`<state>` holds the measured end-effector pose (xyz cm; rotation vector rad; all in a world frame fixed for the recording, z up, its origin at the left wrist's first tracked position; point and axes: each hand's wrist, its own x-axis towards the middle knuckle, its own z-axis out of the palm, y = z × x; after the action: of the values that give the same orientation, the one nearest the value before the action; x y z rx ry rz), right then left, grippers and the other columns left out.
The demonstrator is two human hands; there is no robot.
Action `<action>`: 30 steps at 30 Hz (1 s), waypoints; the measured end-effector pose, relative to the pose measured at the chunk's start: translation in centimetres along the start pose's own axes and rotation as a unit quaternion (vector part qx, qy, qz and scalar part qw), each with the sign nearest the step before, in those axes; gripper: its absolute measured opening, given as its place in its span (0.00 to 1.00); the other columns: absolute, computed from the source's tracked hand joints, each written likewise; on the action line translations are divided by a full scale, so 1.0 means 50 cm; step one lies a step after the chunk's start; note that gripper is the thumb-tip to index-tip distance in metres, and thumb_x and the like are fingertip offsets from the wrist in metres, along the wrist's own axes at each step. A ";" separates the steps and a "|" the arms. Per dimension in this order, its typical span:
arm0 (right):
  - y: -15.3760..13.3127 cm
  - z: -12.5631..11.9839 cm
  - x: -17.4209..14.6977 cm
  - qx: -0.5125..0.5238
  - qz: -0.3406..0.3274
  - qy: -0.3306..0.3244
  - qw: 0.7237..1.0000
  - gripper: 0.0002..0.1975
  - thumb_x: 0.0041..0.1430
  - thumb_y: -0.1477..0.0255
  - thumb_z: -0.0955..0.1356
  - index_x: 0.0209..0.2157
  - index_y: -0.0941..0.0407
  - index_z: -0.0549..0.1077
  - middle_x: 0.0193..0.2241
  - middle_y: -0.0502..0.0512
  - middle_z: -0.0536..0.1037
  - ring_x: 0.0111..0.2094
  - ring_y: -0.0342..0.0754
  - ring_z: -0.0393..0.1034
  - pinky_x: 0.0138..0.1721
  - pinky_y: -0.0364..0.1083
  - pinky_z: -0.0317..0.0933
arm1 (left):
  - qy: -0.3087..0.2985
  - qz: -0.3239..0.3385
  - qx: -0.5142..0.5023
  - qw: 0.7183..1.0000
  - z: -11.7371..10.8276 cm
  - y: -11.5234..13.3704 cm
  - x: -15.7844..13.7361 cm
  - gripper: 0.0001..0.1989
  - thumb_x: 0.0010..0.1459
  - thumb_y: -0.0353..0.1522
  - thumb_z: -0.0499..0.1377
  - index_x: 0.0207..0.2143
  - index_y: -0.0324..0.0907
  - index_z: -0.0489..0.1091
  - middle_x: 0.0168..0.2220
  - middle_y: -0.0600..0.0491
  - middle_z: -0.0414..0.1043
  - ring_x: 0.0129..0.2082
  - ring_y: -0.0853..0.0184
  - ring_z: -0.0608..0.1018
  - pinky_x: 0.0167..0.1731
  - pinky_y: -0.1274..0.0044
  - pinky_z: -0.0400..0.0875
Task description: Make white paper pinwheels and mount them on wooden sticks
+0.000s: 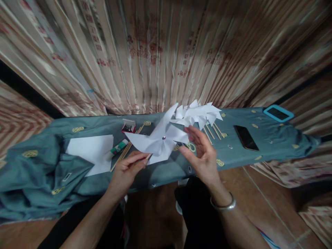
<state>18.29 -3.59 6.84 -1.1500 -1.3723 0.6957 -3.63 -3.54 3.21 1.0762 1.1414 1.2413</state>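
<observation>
A white paper pinwheel [162, 138] with a silver pin at its hub is held up over the cloth-covered table. My left hand [129, 166] pinches its thin wooden stick just below the blades. To its right, my right hand [202, 152] is open, thumb and fingers apart around the tip of one blade; whether they touch it I cannot tell. Behind the pinwheel lie several more white pinwheels [201, 114], their sticks pointing toward me. Partly hidden beside my right hand are scissors with pale green handles [192, 147].
On the left are white paper sheets [100, 147], a green glue stick [118, 148], loose wooden sticks [124, 152] and a small red-and-white box of pins [129, 126]. A black phone [246, 137] and a blue-framed device [278, 113] lie right on the grey-green cloth [166, 173]. Curtains [155, 55] hang behind.
</observation>
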 end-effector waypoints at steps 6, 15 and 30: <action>0.028 0.019 0.011 0.106 0.111 0.034 0.988 0.29 0.49 0.60 0.74 0.52 0.54 0.69 0.53 0.62 0.73 0.55 0.55 0.69 0.56 0.56 0.62 | 0.075 -0.160 -0.228 0.957 0.024 0.019 0.016 0.13 0.33 0.23 0.70 0.27 0.38 0.80 0.25 0.51 0.77 0.23 0.75 0.74 0.24 0.85 0.69; 0.049 0.140 -0.069 0.098 0.196 -0.263 0.940 0.16 0.50 0.58 0.72 0.31 0.57 0.78 0.28 0.53 0.81 0.29 0.45 0.73 0.33 0.44 0.65 | 0.070 -0.173 -0.299 0.936 0.044 0.028 0.037 0.11 0.41 0.20 0.65 0.30 0.36 0.75 0.26 0.52 0.77 0.22 0.75 0.75 0.23 0.86 0.70; 0.072 0.138 -0.066 0.030 0.152 -0.253 0.955 0.10 0.54 0.65 0.69 0.26 0.56 0.77 0.23 0.51 0.78 0.26 0.44 0.70 0.30 0.42 0.62 | 0.062 -0.104 -0.193 0.974 0.039 0.004 0.035 0.18 0.33 0.34 0.73 0.31 0.39 0.80 0.31 0.49 0.80 0.32 0.67 0.77 0.34 0.77 0.69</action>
<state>12.05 -3.87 1.18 -1.1939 -1.5928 1.3166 -1.74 -1.77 3.57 0.5802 1.0227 1.3077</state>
